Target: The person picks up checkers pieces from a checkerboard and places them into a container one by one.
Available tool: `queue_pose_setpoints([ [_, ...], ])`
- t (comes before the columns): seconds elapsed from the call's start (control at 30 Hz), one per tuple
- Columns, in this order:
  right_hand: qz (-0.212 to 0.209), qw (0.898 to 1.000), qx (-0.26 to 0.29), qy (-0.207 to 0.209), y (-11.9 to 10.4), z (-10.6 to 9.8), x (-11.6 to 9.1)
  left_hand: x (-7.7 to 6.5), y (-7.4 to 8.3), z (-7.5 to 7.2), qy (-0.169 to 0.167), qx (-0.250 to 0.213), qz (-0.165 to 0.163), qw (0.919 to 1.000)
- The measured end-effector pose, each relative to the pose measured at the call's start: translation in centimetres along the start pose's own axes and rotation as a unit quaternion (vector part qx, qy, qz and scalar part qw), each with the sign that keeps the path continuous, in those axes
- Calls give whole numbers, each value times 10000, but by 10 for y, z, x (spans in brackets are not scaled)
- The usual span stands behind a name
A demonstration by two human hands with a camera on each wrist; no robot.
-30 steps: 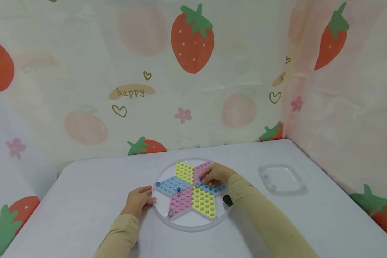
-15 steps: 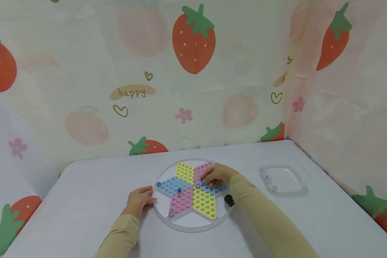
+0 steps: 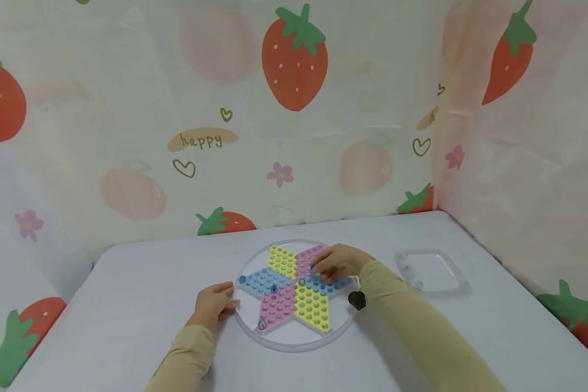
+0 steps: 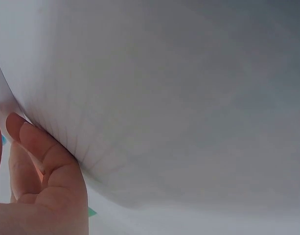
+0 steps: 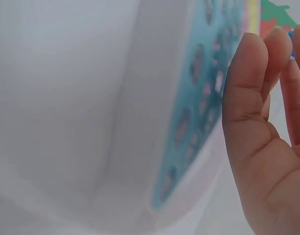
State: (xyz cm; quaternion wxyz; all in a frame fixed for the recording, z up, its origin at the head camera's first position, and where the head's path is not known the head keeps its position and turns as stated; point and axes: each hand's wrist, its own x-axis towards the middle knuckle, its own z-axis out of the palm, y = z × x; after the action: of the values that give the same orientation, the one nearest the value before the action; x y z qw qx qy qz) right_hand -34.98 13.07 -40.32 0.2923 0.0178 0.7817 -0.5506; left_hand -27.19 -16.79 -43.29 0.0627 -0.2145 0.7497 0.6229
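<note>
A round Chinese checkers board (image 3: 294,347) with a yellow, pink and blue star lies on the table. My left hand (image 3: 212,305) touches its left rim, fingers loosely bent. Over the right blue point, my right hand (image 3: 342,261) pinches a blue marble (image 3: 313,267) between thumb and fingers; only a sliver of the marble shows in the right wrist view. Other marbles sit on the board: a teal marble (image 3: 242,279) at the left tip, a dark blue marble (image 3: 274,288), a clear marble (image 3: 262,324) at the lower pink tip, and a clear marble (image 3: 301,282) near the centre.
A clear plastic tray (image 3: 433,272) holding a few clear marbles stands to the right of the board. White cloth covers the table (image 3: 142,305). A strawberry-print curtain (image 3: 294,136) hangs behind and at the sides. A dark round object (image 3: 357,300) is by the right wrist.
My right hand has lifted slightly and shifted to the right with the blue marble, uncovering more of the blue point. The left hand has stayed at the rim.
</note>
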Motion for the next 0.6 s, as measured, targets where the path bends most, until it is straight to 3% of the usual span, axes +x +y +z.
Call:
queue_pose_setpoints([
  [0.6, -645, 9979, 36, 19, -6, -39, -50, -5, 2, 1, -80, -62, 180, 9998],
])
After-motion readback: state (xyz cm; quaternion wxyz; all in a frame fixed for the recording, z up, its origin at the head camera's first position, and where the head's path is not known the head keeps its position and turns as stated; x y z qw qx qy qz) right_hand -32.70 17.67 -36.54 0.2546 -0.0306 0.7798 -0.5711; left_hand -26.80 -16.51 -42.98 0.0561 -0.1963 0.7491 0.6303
